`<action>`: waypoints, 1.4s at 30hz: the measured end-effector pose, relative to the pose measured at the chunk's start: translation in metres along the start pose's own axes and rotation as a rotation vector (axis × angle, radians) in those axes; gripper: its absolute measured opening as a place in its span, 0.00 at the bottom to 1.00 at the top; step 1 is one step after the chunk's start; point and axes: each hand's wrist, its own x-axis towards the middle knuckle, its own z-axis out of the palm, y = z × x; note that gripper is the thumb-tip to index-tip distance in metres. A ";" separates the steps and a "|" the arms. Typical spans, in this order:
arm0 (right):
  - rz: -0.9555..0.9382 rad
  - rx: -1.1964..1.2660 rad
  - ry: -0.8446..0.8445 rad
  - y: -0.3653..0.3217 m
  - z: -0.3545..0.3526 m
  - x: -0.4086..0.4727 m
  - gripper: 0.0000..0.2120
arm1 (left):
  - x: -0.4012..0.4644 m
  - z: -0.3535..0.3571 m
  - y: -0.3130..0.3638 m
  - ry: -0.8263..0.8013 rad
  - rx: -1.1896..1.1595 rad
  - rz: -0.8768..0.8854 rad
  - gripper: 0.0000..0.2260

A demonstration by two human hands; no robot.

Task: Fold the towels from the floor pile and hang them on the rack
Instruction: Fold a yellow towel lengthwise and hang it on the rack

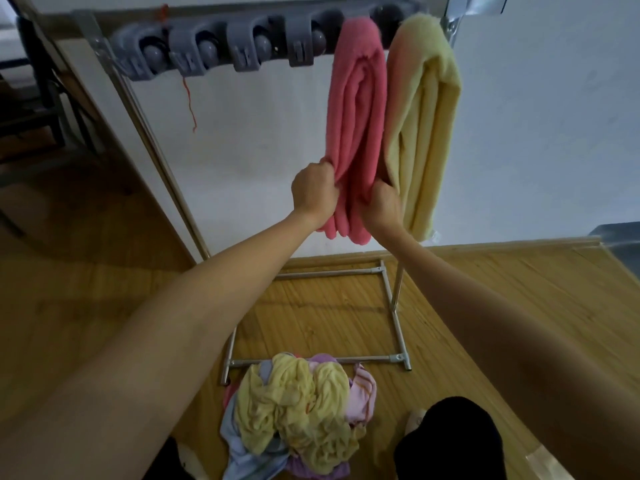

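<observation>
Both hands, left hand (313,192) and right hand (382,206), pinching pink towel (356,133) edges beside yellow towel (422,133).

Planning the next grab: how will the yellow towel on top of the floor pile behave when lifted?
The yellow towel lies crumpled and twisted, so probably floppy, sagging from any grip. It looks thin, likely light. It is tangled with the pile, so it may drag neighbours along.

We see a white wall (536,150) above a wood floor (519,289). A red string (189,98) hangs against the wall. A dark chair (38,109) stands left of the wall.
</observation>
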 end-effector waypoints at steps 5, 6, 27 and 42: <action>-0.037 0.004 -0.061 0.013 0.010 -0.013 0.09 | -0.026 0.017 -0.002 -0.006 -0.377 -0.089 0.10; -0.038 -0.003 -0.076 0.018 0.013 -0.015 0.09 | -0.030 0.019 -0.004 -0.003 -0.408 -0.104 0.09; 0.031 -0.290 -0.884 0.133 0.195 -0.284 0.26 | -0.330 0.142 -0.261 -0.828 -0.027 -0.345 0.06; 0.196 -0.285 -1.113 0.189 0.304 -0.390 0.29 | -0.445 0.251 -0.285 -1.028 -0.108 -0.247 0.17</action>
